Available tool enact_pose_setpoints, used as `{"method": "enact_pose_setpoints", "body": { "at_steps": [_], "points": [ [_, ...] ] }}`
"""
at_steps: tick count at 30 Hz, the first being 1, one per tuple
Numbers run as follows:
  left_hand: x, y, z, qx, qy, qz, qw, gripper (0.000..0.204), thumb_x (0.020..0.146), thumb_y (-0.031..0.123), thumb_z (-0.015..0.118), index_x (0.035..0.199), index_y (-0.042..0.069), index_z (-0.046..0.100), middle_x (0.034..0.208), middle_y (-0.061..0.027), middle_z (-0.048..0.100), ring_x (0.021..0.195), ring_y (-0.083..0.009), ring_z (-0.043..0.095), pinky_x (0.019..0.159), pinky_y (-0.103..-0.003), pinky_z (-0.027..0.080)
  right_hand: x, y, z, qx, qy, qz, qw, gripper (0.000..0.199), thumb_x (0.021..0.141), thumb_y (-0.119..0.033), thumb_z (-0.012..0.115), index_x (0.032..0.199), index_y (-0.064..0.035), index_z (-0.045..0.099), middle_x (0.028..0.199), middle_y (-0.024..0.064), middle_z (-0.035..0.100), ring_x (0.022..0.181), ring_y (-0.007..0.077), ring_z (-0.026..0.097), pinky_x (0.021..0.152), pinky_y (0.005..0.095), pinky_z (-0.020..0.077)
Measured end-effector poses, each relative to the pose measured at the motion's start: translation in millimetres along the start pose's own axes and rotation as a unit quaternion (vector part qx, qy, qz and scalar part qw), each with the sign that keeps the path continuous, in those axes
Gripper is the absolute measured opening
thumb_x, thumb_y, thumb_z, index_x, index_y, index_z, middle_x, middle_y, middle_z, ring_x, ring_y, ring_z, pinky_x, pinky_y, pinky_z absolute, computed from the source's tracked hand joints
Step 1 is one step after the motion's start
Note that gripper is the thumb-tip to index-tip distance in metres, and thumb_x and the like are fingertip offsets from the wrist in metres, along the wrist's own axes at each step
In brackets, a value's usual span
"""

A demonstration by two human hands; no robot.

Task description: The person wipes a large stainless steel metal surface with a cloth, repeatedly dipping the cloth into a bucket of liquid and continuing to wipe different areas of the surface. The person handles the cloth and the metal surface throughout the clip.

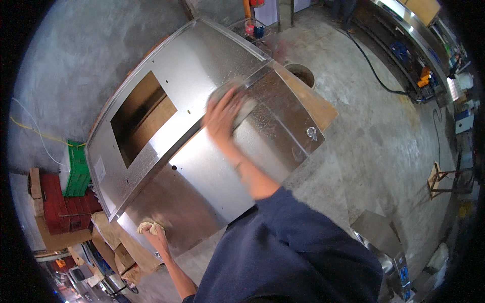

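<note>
A large stainless steel cabinet point(197, 174) with a rectangular cutout lies in front of me, its metal dotted with droplets. My right hand point(221, 113) presses a greyish cloth point(246, 107) on the metal near the far middle; hand and cloth are smeared by motion, and the fingers lie over the cloth. At the near left corner, my left hand point(156, 239) has its fingers closed round a crumpled cream rag point(147, 226) that touches the steel. A small round metal fitting point(311, 133) sits at the cabinet's right end.
Brown board point(318, 108) sticks out from under the cabinet. Beyond it stands a round bucket point(301, 76). A green crate point(76, 171) and a red crate point(60, 202) are at the left. Black cable point(376, 76) crosses the floor. Another person's legs point(344, 12) show at the top.
</note>
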State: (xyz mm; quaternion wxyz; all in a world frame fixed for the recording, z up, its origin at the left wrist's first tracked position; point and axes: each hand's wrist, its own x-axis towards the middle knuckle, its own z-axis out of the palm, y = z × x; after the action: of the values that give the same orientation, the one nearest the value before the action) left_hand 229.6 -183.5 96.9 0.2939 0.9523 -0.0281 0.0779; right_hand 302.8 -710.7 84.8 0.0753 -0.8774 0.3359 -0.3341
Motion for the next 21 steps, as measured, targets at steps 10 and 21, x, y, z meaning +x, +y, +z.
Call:
{"method": "enact_pose_setpoints", "body": {
  "at_steps": [10, 21],
  "points": [
    [0.3, -9.9, -9.2, -0.013, -0.039, -0.046, 0.998, 0.042, 0.097, 0.024, 0.068, 0.123, -0.004, 0.051, 0.114, -0.0168, 0.057, 0.107, -0.0288, 0.055, 0.1, -0.039, 0.044, 58.7, 40.8, 4.5, 0.133, 0.129, 0.184, 0.965, 0.083, 0.111, -0.037, 0.037, 0.158, 0.0222, 0.003, 0.159, 0.0508, 0.018, 0.153, 0.0606, 0.018, 0.128, 0.0638, 0.0097],
    [-0.2, -5.3, -7.8, -0.018, -0.028, -0.023, 0.999, 0.041, 0.099, 0.022, 0.066, 0.126, -0.004, 0.049, 0.117, -0.017, 0.055, 0.109, -0.0282, 0.054, 0.102, -0.038, 0.044, -22.9, 49.8, -27.8, -0.014, -0.01, 0.045, 0.999, 0.072, 0.111, -0.04, 0.038, 0.152, 0.0191, 0.035, 0.16, 0.0456, 0.026, 0.154, 0.0583, 0.019, 0.127, 0.0646, 0.0142]
  ]
}}
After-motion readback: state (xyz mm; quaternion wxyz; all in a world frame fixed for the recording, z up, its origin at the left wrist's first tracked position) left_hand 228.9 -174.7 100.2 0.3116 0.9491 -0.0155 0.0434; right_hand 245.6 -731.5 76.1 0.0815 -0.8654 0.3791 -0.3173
